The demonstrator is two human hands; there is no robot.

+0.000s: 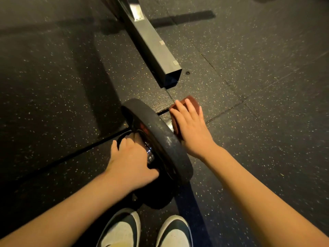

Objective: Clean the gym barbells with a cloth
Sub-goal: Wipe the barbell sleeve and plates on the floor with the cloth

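Flooring [258, 50] of dark rubber, flecked with pale specks and cut by seams between the tiles, fills the head view, and everything else sits on it. A grey metal beam [151, 45] of square section runs from the top edge down toward the middle, its open end facing the camera and lying near the weight but apart from it. Below that end, a black weight plate [160, 132] stands on its edge on the floor, tilted in the picture, with the barbell's chrome sleeve [150, 155] showing at its hub on the left side and a short bit of shaft just visible on the right side. The left hand [131, 163] is closed around the sleeve end on the near face of the plate, fingers curled over it and thumb tucked against the plate. The right hand [191, 127] lies flat with its fingers spread, palm pressing a reddish-brown cloth [191, 101] down on the part of the bar beyond the plate's far face; the cloth pokes out past the fingertips and along the thumb side, touching the plate's rim. Both bare forearms reach in from the bottom corners. At the bottom edge, between the forearms, are the toes of two shoes [147, 232], white with dark panels, just beside the lower rim of the plate
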